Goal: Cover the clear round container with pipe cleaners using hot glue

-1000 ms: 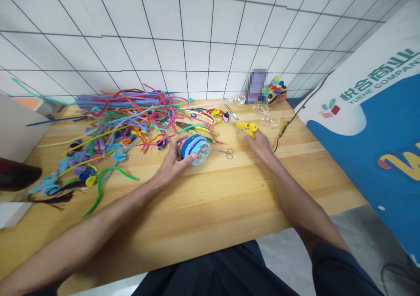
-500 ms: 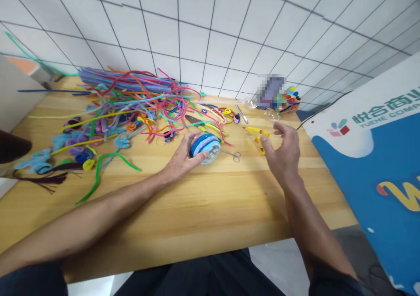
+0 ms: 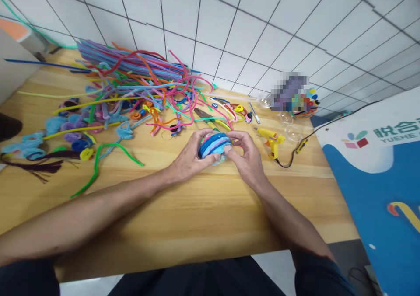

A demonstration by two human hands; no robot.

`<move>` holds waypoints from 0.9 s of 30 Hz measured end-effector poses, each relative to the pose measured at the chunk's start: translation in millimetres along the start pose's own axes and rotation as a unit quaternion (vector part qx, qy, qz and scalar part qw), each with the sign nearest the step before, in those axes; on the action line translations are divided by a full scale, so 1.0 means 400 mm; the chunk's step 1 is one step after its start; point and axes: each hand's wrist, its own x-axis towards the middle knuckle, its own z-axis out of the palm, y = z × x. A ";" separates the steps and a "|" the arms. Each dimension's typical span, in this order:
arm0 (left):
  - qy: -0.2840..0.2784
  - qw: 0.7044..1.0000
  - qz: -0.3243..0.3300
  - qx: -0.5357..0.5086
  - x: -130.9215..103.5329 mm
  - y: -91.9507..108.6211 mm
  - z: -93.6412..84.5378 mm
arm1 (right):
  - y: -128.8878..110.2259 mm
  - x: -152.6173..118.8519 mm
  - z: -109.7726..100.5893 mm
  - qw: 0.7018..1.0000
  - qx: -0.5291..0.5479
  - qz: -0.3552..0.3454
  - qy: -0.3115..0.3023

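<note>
A clear ball wrapped in blue, light blue and pink pipe cleaners (image 3: 214, 146) is held between both hands over the wooden table. My left hand (image 3: 194, 155) grips its left side, thumb across the front. On the right side, my right hand (image 3: 244, 155) has its thumb and fingers pressed round the ball. Just behind lie pliers with yellow-green handles (image 3: 213, 122). A yellow glue gun (image 3: 271, 141) rests to the right of my right hand, its black cord trailing right.
A large heap of coloured pipe cleaners (image 3: 131, 75) covers the table's back left. A green pipe cleaner (image 3: 97, 167) curves near my left forearm. Clear balls (image 3: 293, 132) and a decorated ball (image 3: 306, 106) sit at the back right, before a tiled wall (image 3: 210, 20).
My right hand has moved left from beside the glue gun and closed on the wrapped ball. The view has shifted slightly, and the glue gun is now uncovered.
</note>
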 end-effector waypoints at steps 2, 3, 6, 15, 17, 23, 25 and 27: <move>-0.005 1.000 -0.001 -0.002 0.000 0.002 -0.001 | 0.000 -0.002 -0.002 1.000 -0.003 0.001 -0.001; -0.007 1.000 -0.001 -0.003 0.000 0.002 -0.002 | -0.001 -0.003 -0.003 1.000 -0.005 0.002 -0.003; -0.013 1.000 -0.003 -0.008 0.000 -0.002 -0.003 | -0.003 -0.003 -0.004 1.000 -0.011 0.001 -0.010; -0.021 0.999 0.023 -0.039 -0.002 -0.009 -0.013 | -0.002 -0.007 0.002 1.000 -0.028 -0.012 -0.007; -0.021 0.999 0.028 -0.038 -0.002 -0.011 -0.015 | 0.000 -0.008 0.004 0.999 -0.028 -0.014 -0.005; -0.018 1.000 0.025 -0.002 0.001 -0.015 -0.014 | 0.004 -0.008 0.007 1.000 -0.018 -0.017 -0.004; -0.019 1.000 0.024 0.003 0.003 -0.015 -0.014 | 0.006 -0.007 0.007 1.000 -0.015 -0.018 -0.006; -0.019 0.999 0.030 0.011 0.004 -0.015 -0.015 | 0.011 -0.006 0.007 1.000 -0.012 -0.022 -0.007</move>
